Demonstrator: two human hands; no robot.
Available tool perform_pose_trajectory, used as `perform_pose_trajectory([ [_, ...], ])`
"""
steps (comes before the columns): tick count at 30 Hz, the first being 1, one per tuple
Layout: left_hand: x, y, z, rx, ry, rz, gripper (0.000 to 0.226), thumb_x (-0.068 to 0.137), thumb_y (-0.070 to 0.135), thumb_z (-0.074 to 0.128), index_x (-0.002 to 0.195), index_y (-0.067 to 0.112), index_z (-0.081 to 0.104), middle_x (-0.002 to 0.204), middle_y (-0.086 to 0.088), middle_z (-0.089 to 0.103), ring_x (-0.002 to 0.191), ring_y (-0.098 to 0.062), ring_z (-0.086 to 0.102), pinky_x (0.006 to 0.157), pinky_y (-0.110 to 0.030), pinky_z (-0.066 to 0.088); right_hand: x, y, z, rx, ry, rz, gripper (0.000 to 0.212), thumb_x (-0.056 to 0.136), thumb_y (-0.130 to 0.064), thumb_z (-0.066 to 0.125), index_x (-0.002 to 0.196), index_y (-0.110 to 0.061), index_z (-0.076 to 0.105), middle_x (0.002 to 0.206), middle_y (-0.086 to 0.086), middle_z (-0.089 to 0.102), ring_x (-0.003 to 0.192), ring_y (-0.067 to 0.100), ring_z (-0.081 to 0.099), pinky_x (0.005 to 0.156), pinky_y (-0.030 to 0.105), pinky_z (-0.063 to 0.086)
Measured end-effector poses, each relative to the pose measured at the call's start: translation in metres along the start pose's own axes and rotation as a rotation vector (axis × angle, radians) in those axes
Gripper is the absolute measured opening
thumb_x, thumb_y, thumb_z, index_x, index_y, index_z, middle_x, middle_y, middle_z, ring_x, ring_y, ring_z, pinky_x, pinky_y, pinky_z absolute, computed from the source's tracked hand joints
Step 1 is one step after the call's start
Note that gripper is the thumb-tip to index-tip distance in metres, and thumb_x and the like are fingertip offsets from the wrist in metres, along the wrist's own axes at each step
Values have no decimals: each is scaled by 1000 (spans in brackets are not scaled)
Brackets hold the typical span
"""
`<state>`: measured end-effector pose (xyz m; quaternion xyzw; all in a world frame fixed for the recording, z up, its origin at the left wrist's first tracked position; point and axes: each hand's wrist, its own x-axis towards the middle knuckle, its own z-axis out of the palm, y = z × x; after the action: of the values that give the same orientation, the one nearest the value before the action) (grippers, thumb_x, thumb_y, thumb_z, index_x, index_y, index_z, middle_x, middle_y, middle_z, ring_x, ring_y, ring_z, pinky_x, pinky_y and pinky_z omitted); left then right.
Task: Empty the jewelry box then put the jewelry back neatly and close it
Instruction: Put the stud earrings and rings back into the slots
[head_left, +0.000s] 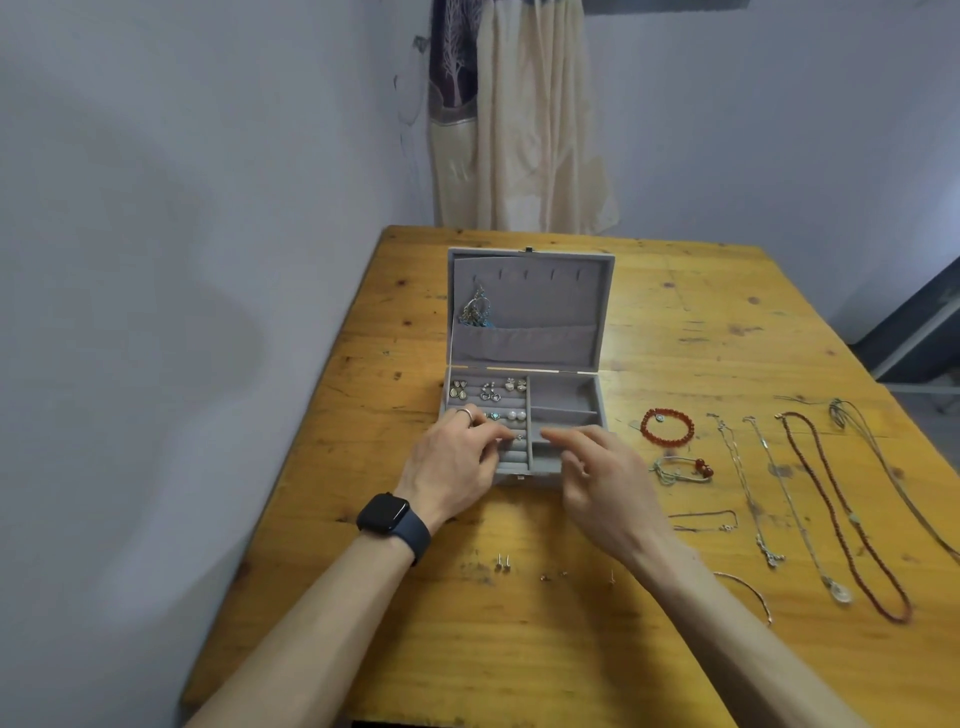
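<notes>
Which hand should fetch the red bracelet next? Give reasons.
Right hand: it hovers over the box on the side nearest the red bracelet; the left hand is farther, at the left half.

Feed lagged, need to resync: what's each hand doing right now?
Left hand: curled at the earring slots of the jewelry box, beside a small stud; grip cannot be told.
Right hand: open, holding nothing.

both bare forearms are reaching forward; the left hand (457, 457) is lying palm down, fingers bending inward, grip unclear; the right hand (602, 480) is hovering palm down, fingers loosely curling, holding nothing
</notes>
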<state>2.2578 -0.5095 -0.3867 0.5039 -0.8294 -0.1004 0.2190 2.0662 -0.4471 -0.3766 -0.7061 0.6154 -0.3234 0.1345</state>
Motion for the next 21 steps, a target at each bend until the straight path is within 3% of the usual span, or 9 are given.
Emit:
perform_pose_trajectory([
  [2, -6, 1, -3, -1, 41, -4, 25, 94, 20, 58, 113, 28, 70, 99, 6, 62, 93, -13, 57, 70, -29, 54, -21, 3, -15, 100, 87, 40, 31, 93, -7, 62, 118, -22, 72, 104, -7, 68, 88, 4, 61, 77, 24, 53],
  [5, -29, 11, -6, -28, 124, -1, 22, 91, 20, 62, 110, 27, 70, 94, 8, 62, 86, -10, 54, 67, -26, 51, -64, 10, -32, 137, 131, 114, 26, 88, -11, 71, 109, -27, 73, 94, -17, 65, 84, 4, 60, 67, 12, 46],
  [10, -78, 38, 2, 21, 110, 74, 15, 86, 35, 63, 96, 31, 74, 88, 11, 63, 83, -8, 53, 69, -25, 43, -110, 21, -15, -1, 77, 154, 22, 80, -26, 81, 99, -35, 75, 91, -19, 61, 88, 7, 52, 75, 26, 48],
  [15, -103, 47, 19, 88, 124, 39, 20, 82, 47, 66, 92, 34, 76, 94, 13, 64, 94, -12, 54, 78, -32, 41, -114, 12, 8, -154, 122, 94, 22, 77, -37, 83, 98, -37, 76, 98, -15, 65, 89, 17, 47, 73, 36, 49],
  [21, -110, 57, 26, 101, 140, 43, 21, 84, 51, 65, 90, 35, 78, 92, 17, 64, 92, -11, 53, 78, -34, 39, -112, 6, 17, -241, 138, 69, 10, 84, -40, 75, 93, -36, 78, 96, -14, 66, 88, 20, 47, 67, 37, 46],
])
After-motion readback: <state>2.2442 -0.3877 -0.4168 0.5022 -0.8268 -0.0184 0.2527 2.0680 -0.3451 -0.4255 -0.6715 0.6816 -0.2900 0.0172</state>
